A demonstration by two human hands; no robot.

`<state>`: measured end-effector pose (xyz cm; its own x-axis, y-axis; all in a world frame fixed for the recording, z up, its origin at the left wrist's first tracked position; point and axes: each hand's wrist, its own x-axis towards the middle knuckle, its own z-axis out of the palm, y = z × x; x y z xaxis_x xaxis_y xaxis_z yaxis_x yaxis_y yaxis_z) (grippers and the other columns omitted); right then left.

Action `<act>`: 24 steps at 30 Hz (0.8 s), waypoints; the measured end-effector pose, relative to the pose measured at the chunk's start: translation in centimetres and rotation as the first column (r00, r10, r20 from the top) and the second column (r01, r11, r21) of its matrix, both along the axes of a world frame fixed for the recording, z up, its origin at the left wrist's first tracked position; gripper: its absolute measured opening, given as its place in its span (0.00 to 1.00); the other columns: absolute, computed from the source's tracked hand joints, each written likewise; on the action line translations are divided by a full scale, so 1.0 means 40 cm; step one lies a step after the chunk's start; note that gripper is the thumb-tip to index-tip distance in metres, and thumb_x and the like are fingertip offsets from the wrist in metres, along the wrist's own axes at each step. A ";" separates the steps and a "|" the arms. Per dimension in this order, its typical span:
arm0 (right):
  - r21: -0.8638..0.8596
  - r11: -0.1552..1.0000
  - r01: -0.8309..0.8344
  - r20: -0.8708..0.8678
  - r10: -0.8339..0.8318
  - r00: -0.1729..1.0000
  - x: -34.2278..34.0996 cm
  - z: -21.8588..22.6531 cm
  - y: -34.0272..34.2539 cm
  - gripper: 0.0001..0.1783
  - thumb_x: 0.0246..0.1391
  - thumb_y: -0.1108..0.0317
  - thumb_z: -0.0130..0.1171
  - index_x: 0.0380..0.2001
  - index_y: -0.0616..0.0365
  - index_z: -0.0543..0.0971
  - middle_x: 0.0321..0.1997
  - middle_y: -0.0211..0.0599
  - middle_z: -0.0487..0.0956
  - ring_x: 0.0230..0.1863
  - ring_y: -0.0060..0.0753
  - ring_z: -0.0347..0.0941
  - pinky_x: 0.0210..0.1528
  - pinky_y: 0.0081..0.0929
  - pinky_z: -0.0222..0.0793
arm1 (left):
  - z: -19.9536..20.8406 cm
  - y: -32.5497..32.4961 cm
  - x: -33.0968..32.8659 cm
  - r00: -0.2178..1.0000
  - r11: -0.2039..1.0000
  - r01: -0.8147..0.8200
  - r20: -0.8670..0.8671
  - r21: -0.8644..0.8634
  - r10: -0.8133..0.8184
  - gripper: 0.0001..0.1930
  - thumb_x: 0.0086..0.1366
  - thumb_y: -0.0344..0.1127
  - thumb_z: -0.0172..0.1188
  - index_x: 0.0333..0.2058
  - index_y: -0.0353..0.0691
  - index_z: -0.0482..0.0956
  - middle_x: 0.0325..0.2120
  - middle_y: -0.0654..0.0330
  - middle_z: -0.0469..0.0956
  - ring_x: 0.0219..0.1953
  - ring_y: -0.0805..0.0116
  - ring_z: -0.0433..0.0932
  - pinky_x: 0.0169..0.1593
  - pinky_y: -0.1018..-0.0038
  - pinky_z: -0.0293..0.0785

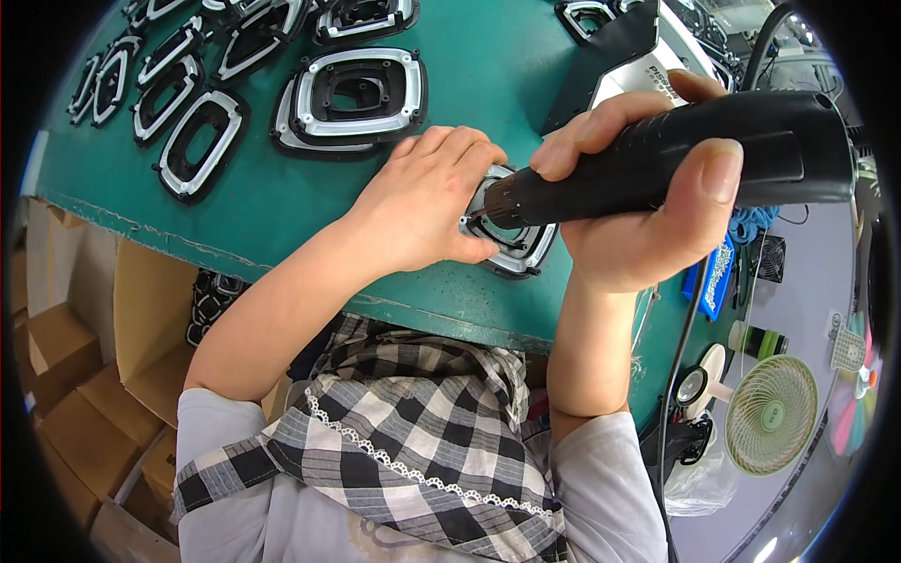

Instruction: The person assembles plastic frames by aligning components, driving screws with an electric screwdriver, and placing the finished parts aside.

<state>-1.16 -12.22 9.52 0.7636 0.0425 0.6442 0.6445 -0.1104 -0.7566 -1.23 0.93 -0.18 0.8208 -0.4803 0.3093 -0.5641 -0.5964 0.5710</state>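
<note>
My right hand (648, 197) is wrapped round a black corded electric screwdriver (648, 155), held slanting across the table. Its narrower front end points down at a small black and silver-grey frame (530, 249) with rounded corners. The tip is hard to make out against the frame. My left hand (427, 197) lies over the left side of that frame, thumb at its near edge and fingers at its far edge, gripping it against the green table (469, 84). Part of the frame is hidden under the hand and the tool.
Stacked frames (357, 94) and several single ones lie at the far left. A black and white box (615, 56) stands at the back right. Right of my forearm are a blue tray (715, 277) of small parts and a green fan (771, 415). Cardboard boxes (70, 413) sit below left.
</note>
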 end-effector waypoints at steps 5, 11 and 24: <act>-0.006 1.000 -0.017 -0.036 0.016 0.999 0.007 -0.004 -0.023 0.38 0.58 0.37 0.39 0.50 0.67 0.57 0.21 0.45 0.71 0.16 0.38 0.71 0.20 0.34 0.70 | -0.003 -0.002 0.001 1.000 1.000 0.002 -0.009 -0.007 -0.002 0.38 0.42 0.46 0.72 0.51 0.40 0.67 0.49 0.57 0.68 0.56 0.58 0.65 0.57 0.61 0.62; -0.114 0.991 0.073 0.068 -0.066 0.996 0.026 -0.046 -0.025 0.39 0.53 0.40 0.53 0.47 0.69 0.58 0.21 0.45 0.72 0.15 0.36 0.71 0.20 0.28 0.70 | -0.008 -0.005 0.000 1.000 1.000 -0.005 0.024 -0.022 0.006 0.37 0.41 0.45 0.72 0.50 0.41 0.67 0.49 0.57 0.67 0.56 0.58 0.65 0.57 0.61 0.63; -0.100 0.995 0.014 0.037 -0.010 0.999 0.034 -0.031 -0.029 0.36 0.58 0.38 0.39 0.50 0.64 0.61 0.19 0.44 0.72 0.14 0.34 0.68 0.18 0.24 0.65 | -0.013 0.006 -0.007 1.000 0.996 0.024 0.003 -0.089 -0.024 0.35 0.40 0.39 0.72 0.48 0.42 0.66 0.46 0.54 0.68 0.53 0.54 0.67 0.53 0.61 0.66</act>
<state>0.19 -13.36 8.29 0.7404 0.0989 0.6648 0.6697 -0.1922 -0.7173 -1.50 1.19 -0.71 0.8085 -0.4705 0.3535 -0.5791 -0.5293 0.6201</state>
